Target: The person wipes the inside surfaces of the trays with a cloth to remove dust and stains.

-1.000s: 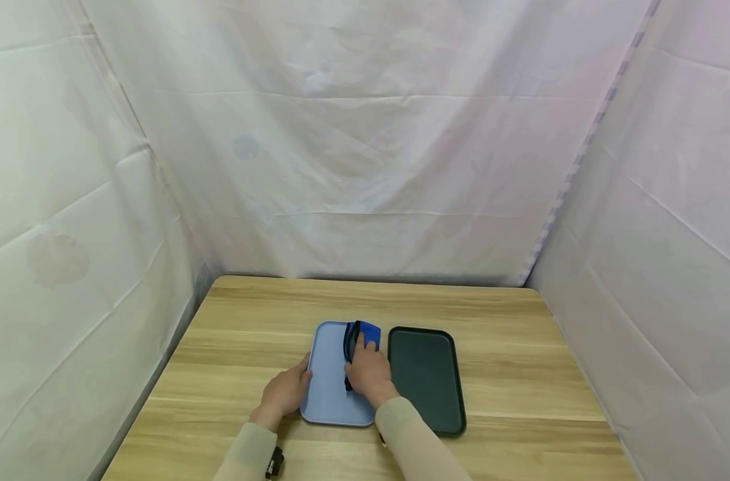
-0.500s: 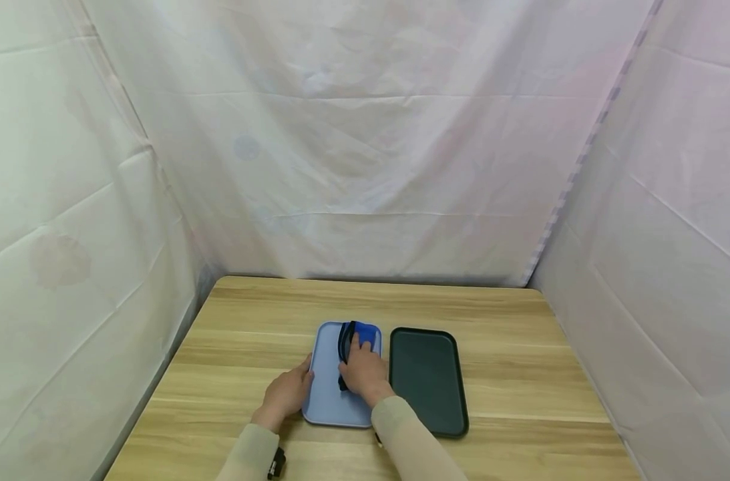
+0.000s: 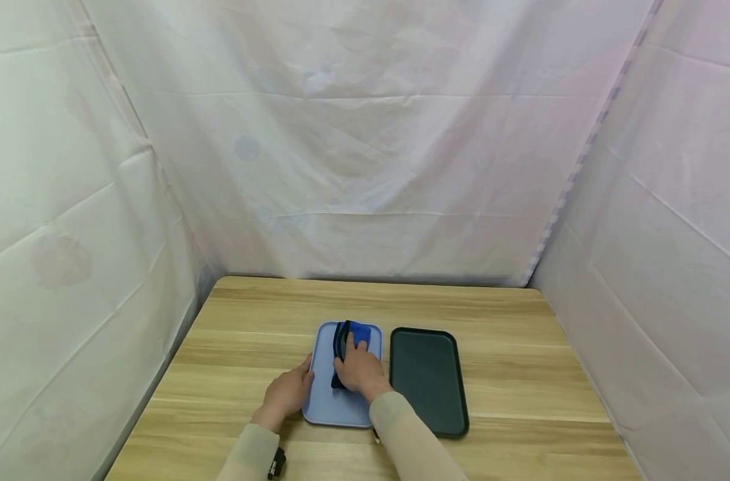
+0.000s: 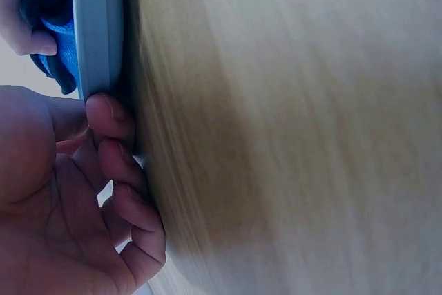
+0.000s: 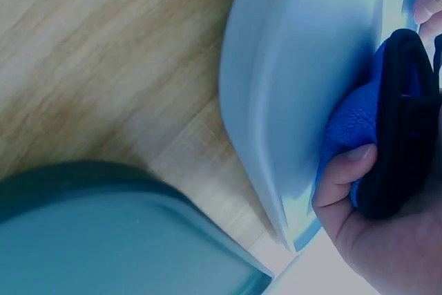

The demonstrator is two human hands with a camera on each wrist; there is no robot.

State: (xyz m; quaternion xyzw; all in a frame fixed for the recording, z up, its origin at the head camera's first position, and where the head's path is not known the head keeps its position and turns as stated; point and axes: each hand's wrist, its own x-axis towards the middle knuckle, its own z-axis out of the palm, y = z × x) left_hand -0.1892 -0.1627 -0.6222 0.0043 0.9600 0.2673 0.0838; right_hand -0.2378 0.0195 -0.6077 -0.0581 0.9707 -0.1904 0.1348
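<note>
While gripping nubby blue cloth [image 5: 356, 122] with right hand [image 3: 361, 369], pinches light-blue tray [image 3: 322, 409] with left hand [image 3: 286, 389]. Note thick black edging [image 5: 394, 150], folded.

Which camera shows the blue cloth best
The right wrist view: there the cloth is large, its blue texture and black edging clear. Head view: small, partly under the right hand. Left wrist view: only a part, beyond the light blue tray.
</note>
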